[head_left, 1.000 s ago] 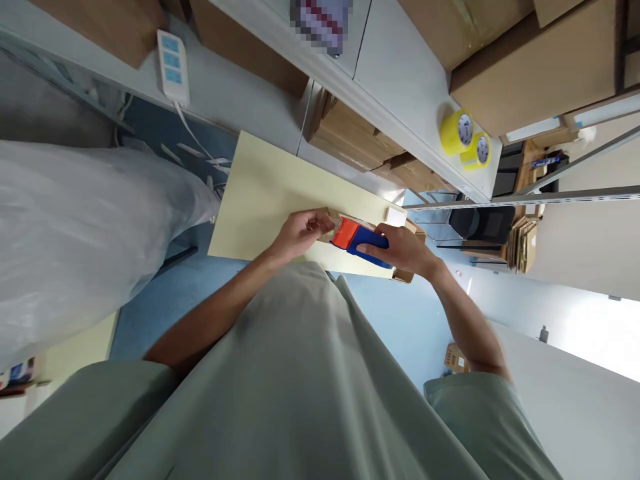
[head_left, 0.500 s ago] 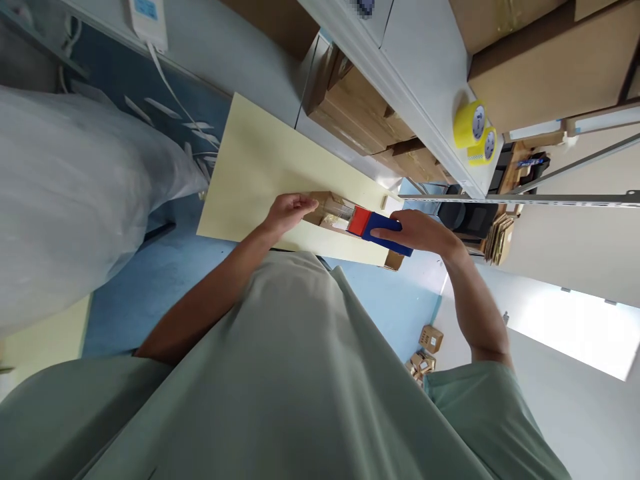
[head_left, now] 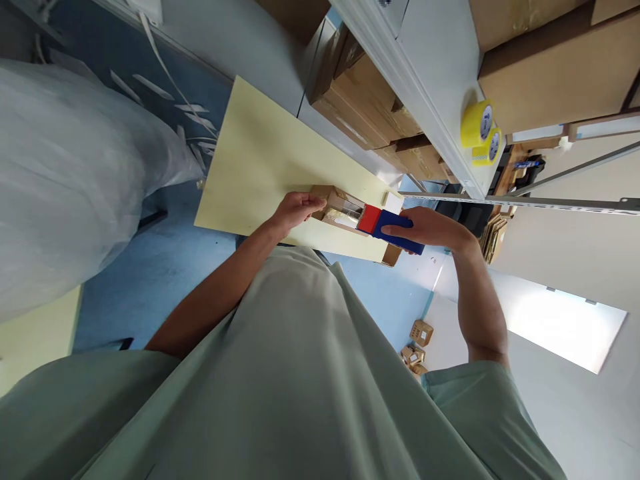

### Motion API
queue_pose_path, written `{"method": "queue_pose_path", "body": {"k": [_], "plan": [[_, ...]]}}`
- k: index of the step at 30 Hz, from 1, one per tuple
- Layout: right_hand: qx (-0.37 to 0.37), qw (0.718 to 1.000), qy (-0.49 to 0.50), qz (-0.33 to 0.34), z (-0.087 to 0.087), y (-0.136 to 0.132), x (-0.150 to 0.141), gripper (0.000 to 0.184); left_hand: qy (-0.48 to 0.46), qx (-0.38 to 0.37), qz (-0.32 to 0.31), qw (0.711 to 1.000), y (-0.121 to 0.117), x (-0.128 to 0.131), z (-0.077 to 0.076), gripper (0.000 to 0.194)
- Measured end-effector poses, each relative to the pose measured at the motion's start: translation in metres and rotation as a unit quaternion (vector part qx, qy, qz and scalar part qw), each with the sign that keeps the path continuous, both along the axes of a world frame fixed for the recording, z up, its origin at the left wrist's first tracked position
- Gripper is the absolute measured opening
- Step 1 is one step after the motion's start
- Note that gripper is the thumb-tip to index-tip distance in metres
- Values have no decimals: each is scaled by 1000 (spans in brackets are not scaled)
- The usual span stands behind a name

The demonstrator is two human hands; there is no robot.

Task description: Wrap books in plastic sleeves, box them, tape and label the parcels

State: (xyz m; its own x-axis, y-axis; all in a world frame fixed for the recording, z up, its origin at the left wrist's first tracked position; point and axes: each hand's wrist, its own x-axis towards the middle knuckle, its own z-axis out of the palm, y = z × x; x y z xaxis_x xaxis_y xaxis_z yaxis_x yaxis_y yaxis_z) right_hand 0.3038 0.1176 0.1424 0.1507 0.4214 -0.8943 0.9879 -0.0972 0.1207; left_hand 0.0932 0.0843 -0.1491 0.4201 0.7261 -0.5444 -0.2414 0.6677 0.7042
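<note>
A small cardboard box (head_left: 330, 195) lies on the pale yellow tabletop (head_left: 260, 153). Shiny clear tape (head_left: 347, 212) runs along its upper side. At the box's left end, my left hand (head_left: 297, 210) is closed, thumb and fingers pinching its edge. My right hand (head_left: 433, 227) grips a blue and red tape dispenser (head_left: 393, 225) from above. The dispenser's red front end faces the box and meets its right end. Whether my left fingers also press the tape's end cannot be made out.
A large whitish plastic-wrapped bundle (head_left: 100, 173) stands at left. Cardboard boxes (head_left: 363, 100) fill the lower shelf behind the table. Yellow tape rolls (head_left: 477, 125) sit on the upper shelf (head_left: 440, 73). A brown carton piece (head_left: 391, 255) shows at the table's right end.
My right hand has drawn the tape dispenser rightward along the box, away from my left hand, uncovering a shiny taped stretch. My left hand remains at the left end. The view has shifted.
</note>
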Motion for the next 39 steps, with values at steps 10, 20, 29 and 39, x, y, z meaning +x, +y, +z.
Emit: {"method": "queue_pose_path", "body": {"k": [10, 20, 29, 39], "plan": [[32, 999, -15, 25, -6, 1, -2, 75, 28, 35, 30, 999, 1, -7, 0, 39], [4, 1000, 1, -9, -2, 0, 0, 75, 58, 29, 100, 993, -6, -10, -2, 44], [21, 999, -39, -18, 16, 0, 13, 76, 63, 24, 100, 993, -7, -12, -49, 42], [97, 992, -65, 41, 1, 0, -23, 71, 105, 10, 127, 986, -14, 42, -84, 28]]}}
